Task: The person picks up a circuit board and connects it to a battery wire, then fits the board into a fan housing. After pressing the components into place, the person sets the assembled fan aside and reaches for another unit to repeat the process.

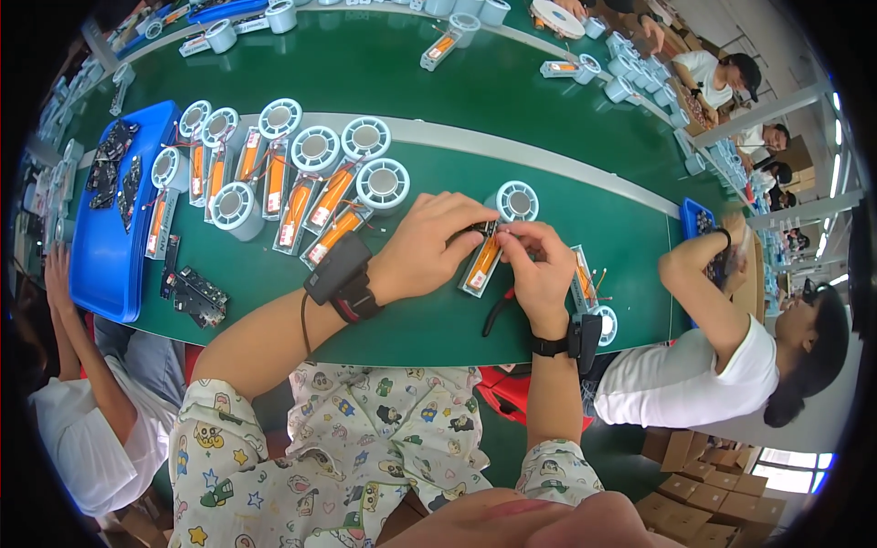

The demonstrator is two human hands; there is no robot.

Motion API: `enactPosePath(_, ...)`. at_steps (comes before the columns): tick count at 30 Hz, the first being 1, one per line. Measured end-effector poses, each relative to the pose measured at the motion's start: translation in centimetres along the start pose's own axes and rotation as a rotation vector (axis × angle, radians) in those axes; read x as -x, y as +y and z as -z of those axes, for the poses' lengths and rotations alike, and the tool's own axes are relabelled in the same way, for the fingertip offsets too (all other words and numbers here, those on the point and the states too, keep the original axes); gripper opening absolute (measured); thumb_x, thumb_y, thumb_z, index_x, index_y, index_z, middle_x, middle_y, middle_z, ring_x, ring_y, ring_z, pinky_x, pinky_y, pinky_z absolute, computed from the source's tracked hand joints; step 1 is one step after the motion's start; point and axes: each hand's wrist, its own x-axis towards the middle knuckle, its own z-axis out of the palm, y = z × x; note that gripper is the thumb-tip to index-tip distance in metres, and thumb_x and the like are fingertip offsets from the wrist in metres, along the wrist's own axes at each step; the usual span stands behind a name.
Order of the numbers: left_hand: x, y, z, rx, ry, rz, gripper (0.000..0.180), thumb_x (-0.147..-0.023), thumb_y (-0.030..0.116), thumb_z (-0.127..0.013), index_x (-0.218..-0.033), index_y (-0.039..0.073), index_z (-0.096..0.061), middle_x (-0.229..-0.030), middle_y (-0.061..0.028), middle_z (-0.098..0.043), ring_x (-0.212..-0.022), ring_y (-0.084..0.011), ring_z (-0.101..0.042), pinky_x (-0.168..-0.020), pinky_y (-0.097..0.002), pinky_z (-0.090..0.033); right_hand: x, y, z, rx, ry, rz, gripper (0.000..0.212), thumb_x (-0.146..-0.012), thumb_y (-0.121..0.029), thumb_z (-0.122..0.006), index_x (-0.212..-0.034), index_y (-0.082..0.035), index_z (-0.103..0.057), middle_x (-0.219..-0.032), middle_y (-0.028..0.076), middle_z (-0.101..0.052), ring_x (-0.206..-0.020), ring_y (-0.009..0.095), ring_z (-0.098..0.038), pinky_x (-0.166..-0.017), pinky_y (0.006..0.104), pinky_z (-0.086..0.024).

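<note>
My left hand [431,239] is closed on a small black circuit board [481,227], pinched between thumb and fingers. Beside it, my right hand [543,269] is closed too, its thumb and fingertips together at the board's edge; what they pinch is too small to make out. Right under both hands lies a handheld-fan-like unit with a round light-blue head [518,201] and an open grey handle holding an orange battery [481,266]. A black-handled tool [494,315] rests by my right hand, partly covered by it.
Several similar units [294,205] stand to the left, near a blue tray [107,265] of dark boards. Loose circuit boards [196,297] lie before them. Another unit [585,279] is at my right. Co-workers sit on both sides; a person's arm [703,260] reaches over a blue bin at right.
</note>
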Motion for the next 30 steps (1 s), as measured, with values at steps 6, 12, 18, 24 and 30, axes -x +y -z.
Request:
enactPosePath(6,-0.3,-0.4,0.1,0.072,-0.056,0.069,0.032,-0.097,0.007,-0.063,-0.129,0.008,-0.069,-0.122,-0.0099,-0.066,-0.113,-0.03,-0.06,-0.104,-0.0401,-0.042,0.0,-1.1,-0.1,-0.1,-0.025,-0.134,0.01,-0.092,0.005,-0.071,-0.101,0.002,-0.073,-0.093,0.005,-0.071,-0.07,0.008,-0.064,-0.061,0.0206,-0.05)
enactPosePath(12,-0.5,-0.6,0.2,0.149,-0.094,0.08,0.032,-0.097,0.007,-0.064,-0.128,0.009,-0.069,-0.124,-0.0102,-0.066,-0.116,-0.03,-0.06,-0.105,-0.0405,-0.042,0.2,-0.9,0.2,-0.179,-0.086,-0.179,0.013,-0.095,0.005,-0.068,-0.107,0.002,-0.071,-0.094,0.005,-0.071,-0.069,0.007,-0.062,-0.061,0.0206,-0.049)
enactPosePath(18,-0.6,-1.2,0.0,0.2,-0.09,0.054,0.033,-0.096,0.005,-0.065,-0.128,0.01,-0.07,-0.128,-0.0101,-0.064,-0.12,-0.03,-0.058,-0.105,-0.0415,-0.042,0.1,-0.7,0.4,-0.255,-0.144,-0.214,0.018,-0.096,0.005,-0.066,-0.114,0.001,-0.064,-0.094,0.005,-0.07,-0.07,0.008,-0.061,-0.058,0.0213,-0.048)
enactPosePath(24,-0.7,-1.2,0.6,0.168,-0.142,0.045,0.033,-0.094,0.003,-0.066,-0.126,0.011,-0.072,-0.125,-0.0089,-0.064,-0.12,-0.0289,-0.057,-0.106,-0.0425,-0.041,-0.2,-0.8,0.3,-0.355,-0.139,-0.26,0.023,-0.097,0.005,-0.066,-0.116,-0.001,-0.056,-0.097,0.007,-0.07,-0.075,0.008,-0.063,-0.058,0.0201,-0.046)
enactPosePath(30,-1.1,-0.2,1.5,-0.036,-0.154,-0.105,0.033,-0.089,0.004,-0.071,-0.12,0.015,-0.075,-0.118,-0.0065,-0.063,-0.118,-0.0289,-0.057,-0.108,-0.0437,-0.04,-0.2,-0.6,1.0,-0.356,-0.204,-0.315,0.025,-0.096,0.005,-0.067,-0.117,-0.001,-0.055,-0.102,0.009,-0.071,-0.08,0.008,-0.065,-0.06,0.0197,-0.047)
